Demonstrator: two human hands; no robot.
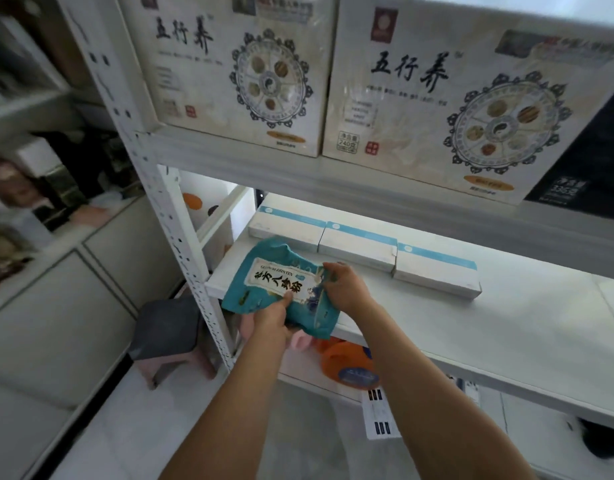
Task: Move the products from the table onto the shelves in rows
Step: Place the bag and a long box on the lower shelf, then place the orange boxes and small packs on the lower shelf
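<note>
A teal pouch (264, 275) with a white label and black characters hangs over the front left corner of the middle white shelf (472, 327). My left hand (272, 318) grips its lower edge, thumb on the label. My right hand (345, 285) pinches its right edge. Behind the pouch, three flat white boxes with blue stripes (361, 245) lie side by side in a row on the same shelf.
Two large cream boxes with mandala prints (447, 95) stand on the shelf above, a black box (589, 161) to their right. The perforated white upright (184, 244) rises left of the pouch. A dark-topped pink stool (168, 336) sits on the floor; orange items (347, 363) lie on the lower shelf.
</note>
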